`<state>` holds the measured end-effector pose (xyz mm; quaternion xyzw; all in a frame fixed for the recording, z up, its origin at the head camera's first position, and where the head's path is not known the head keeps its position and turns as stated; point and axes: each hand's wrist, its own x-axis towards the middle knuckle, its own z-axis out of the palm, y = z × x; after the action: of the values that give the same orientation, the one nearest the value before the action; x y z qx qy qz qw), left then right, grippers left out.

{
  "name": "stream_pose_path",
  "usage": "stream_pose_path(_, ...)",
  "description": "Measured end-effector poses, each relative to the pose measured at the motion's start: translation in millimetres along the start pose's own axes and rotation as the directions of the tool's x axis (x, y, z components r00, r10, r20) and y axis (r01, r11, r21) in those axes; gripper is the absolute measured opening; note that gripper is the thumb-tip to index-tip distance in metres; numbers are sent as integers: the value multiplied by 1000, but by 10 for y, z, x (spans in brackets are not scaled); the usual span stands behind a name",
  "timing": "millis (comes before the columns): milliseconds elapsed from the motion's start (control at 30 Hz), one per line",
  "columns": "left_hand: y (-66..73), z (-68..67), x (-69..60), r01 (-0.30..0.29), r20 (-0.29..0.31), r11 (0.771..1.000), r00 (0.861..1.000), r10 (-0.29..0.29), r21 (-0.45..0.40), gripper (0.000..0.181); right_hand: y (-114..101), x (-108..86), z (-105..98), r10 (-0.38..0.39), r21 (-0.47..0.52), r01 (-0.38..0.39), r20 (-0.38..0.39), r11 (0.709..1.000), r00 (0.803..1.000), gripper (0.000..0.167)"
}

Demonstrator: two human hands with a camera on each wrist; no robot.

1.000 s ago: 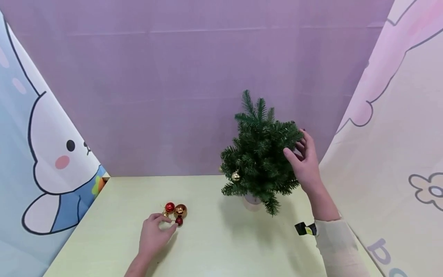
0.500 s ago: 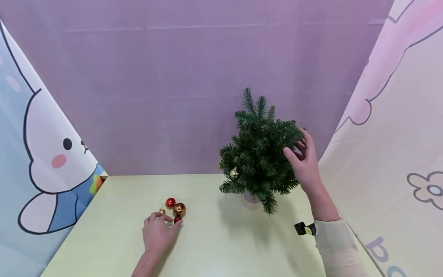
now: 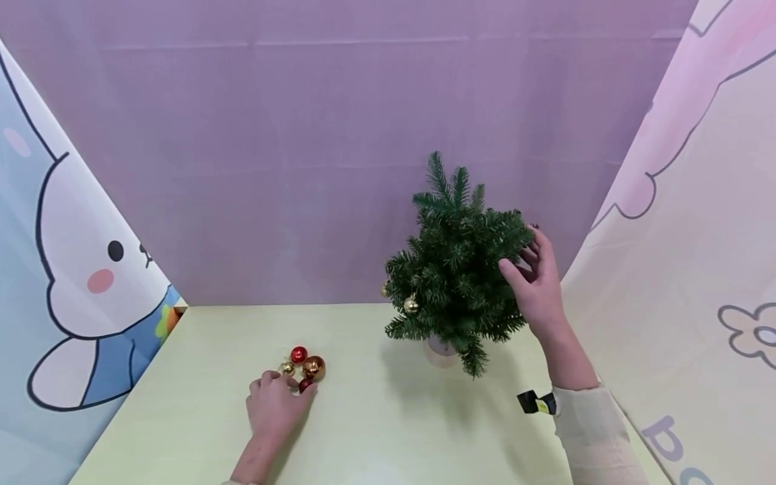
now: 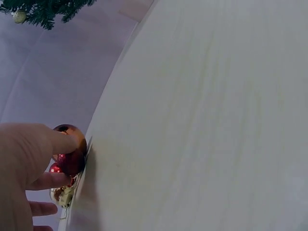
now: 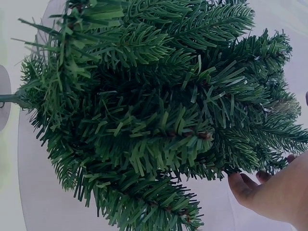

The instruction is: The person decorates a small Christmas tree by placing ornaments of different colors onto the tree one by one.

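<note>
A dark red ball is pinched between the thumb and index finger of my left hand; the left wrist view shows the same dark red ball between those fingers. Around it on the table lie a bright red ball, a copper ball and a small gold ball. My right hand touches the right-side branches of the small green tree, its fingers partly behind the needles. A gold ball hangs low on the tree's left side.
The tree's pale base stands on the light table. A black and yellow item is beside the right sleeve. A purple cloth backs the table, with printed cloths at both sides.
My left hand has shifted slightly to the right and its thumb and index finger have closed on the dark red ball. The right hand has stayed at the branches.
</note>
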<state>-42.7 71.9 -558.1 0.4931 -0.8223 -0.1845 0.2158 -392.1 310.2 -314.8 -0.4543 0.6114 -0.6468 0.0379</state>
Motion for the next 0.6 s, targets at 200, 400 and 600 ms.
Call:
stream_pose_path(200,-28,-72,15,8,43,999,999,-6,-49,31,9,-3,-10,8,-20,-8,-11,1000,1000,67)
stream_pose_path(400,-90,-101,50,25,98,997,995,-18,-69,35,-2,-3,-10,-1,-8,1,-8,1000,1000,66)
stream_pose_path(600,-159,-78,63,26,95,997,995,-19,-69,40,-7,-11,21,6,5,-6,-5,1000,1000,67)
